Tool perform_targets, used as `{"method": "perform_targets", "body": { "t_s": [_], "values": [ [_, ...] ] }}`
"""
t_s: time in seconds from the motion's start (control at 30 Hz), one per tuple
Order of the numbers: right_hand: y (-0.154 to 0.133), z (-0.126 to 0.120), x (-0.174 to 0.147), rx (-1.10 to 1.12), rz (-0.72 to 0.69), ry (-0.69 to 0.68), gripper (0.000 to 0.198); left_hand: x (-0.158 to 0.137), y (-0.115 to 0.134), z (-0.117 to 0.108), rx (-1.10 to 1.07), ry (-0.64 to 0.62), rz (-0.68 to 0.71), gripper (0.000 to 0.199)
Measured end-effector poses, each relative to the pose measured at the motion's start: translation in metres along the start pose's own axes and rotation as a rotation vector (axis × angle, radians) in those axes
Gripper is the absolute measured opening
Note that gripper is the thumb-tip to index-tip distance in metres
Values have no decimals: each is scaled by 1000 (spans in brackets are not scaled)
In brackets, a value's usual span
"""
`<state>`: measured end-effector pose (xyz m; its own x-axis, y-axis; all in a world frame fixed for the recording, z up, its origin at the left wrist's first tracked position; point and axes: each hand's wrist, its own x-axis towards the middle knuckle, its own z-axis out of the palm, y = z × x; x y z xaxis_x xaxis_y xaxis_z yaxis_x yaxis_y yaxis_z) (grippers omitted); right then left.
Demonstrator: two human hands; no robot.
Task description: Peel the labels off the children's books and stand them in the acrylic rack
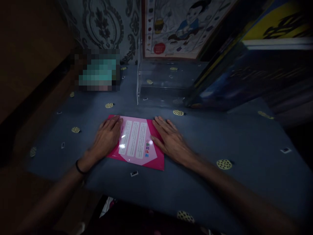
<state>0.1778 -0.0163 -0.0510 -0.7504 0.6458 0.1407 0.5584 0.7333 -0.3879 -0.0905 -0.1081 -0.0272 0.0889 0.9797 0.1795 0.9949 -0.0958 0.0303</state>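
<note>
A glossy pink booklet [137,140] lies flat on the dark tablecloth, turned sideways to me, with white text panels and coloured characters on its cover. My left hand [107,134] rests on its left edge, palm down, a black band around the wrist. On the opposite edge lies my right hand [171,138], fingers stretched out flat and thumb reaching over the cover. Neither hand grasps anything. Parts of the booklet's side edges are hidden beneath the hands.
The table [202,137] has a pineapple-patterned cloth. Behind the booklet stands a clear acrylic holder [138,81] with a picture book [176,29]. Large dark books [234,75] stand at the back right. A pixelated teal item [97,70] sits at the back left.
</note>
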Motion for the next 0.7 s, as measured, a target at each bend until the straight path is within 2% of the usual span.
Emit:
{"method": "perform_targets", "body": {
  "t_s": [0.2, 0.4, 0.5, 0.7],
  "values": [
    [1, 2, 0, -15, -23, 10, 64, -45, 0, -15, 42, 11, -72, 45],
    [4, 6, 0, -31, -24, 33, 62, -85, 4, -21, -7, 0, 74, 69],
    [4, 7, 0, -43, -24, 30, 63, -85, 6, -17, -26, -8, 124, 72],
    [3, 5, -1, -76, -26, 29, 64, -67, 10, -13, 6, -20, 288, 61]
  ]
}}
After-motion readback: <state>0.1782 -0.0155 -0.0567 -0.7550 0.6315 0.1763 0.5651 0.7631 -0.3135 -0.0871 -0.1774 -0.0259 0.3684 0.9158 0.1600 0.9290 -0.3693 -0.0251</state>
